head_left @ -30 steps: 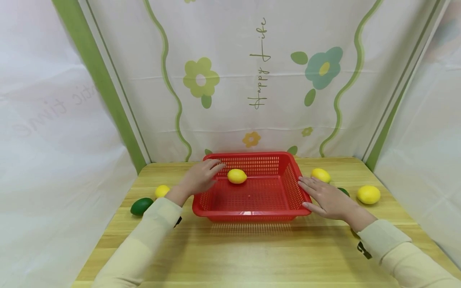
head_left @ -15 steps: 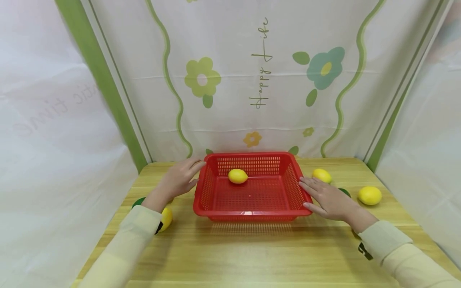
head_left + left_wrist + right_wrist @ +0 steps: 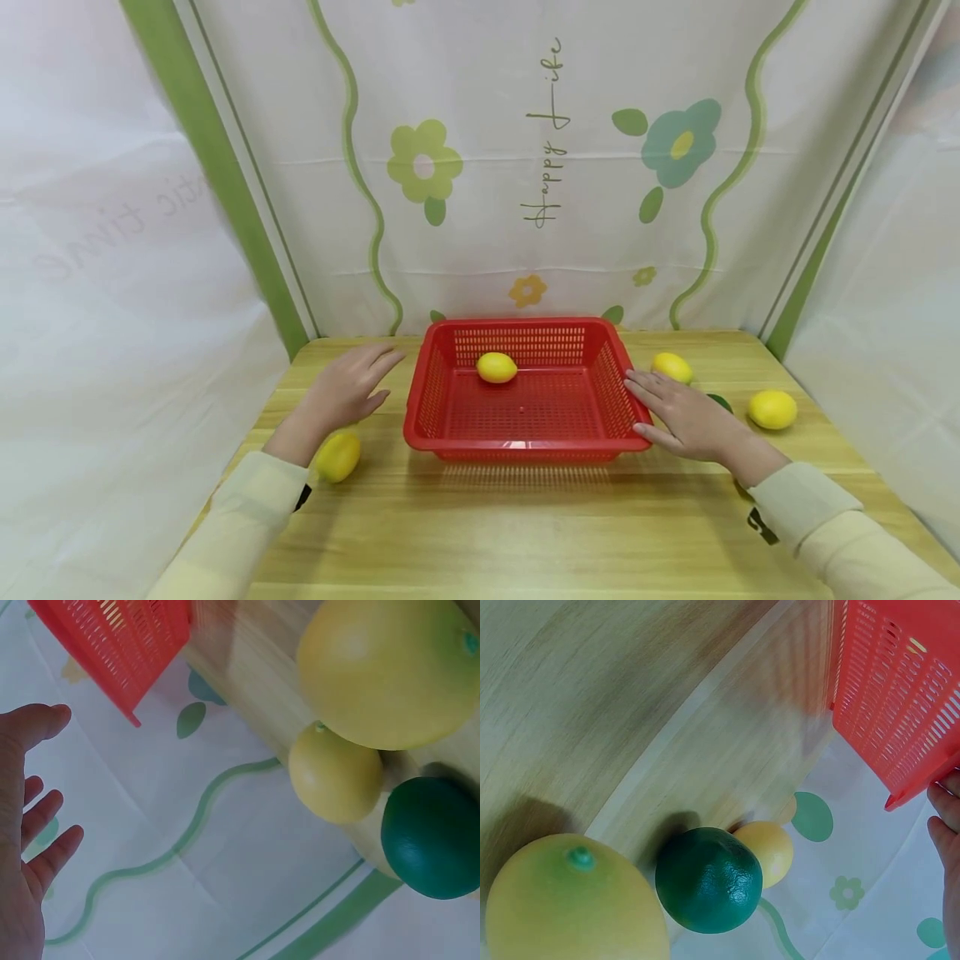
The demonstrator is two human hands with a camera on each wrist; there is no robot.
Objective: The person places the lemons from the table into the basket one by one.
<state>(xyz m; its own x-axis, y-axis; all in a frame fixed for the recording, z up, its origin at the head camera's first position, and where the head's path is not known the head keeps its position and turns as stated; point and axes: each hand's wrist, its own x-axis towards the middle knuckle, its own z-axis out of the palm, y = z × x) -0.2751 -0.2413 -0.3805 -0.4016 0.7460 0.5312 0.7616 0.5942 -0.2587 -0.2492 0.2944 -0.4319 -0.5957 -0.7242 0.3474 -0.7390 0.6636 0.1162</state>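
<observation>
A red plastic basket with perforated walls stands at the middle of the table, and one lemon lies inside near its back left. My left hand hovers left of the basket, apart from it, fingers extended and holding nothing. Below that wrist is a yellow-green lemon. The left wrist view adds a smaller lemon and a dark green fruit, hidden behind the arm in the head view. My right hand rests its straight fingers on the basket's right rim.
Right of the basket lie a lemon at the back, another lemon farther right, and a dark green fruit, mostly covered by my right hand in the head view. A white patterned curtain hangs behind the wooden table.
My left hand has moved left, from over the basket's left side to outside its rim. The lemon below my left wrist has come into view. My right hand stays on the rim.
</observation>
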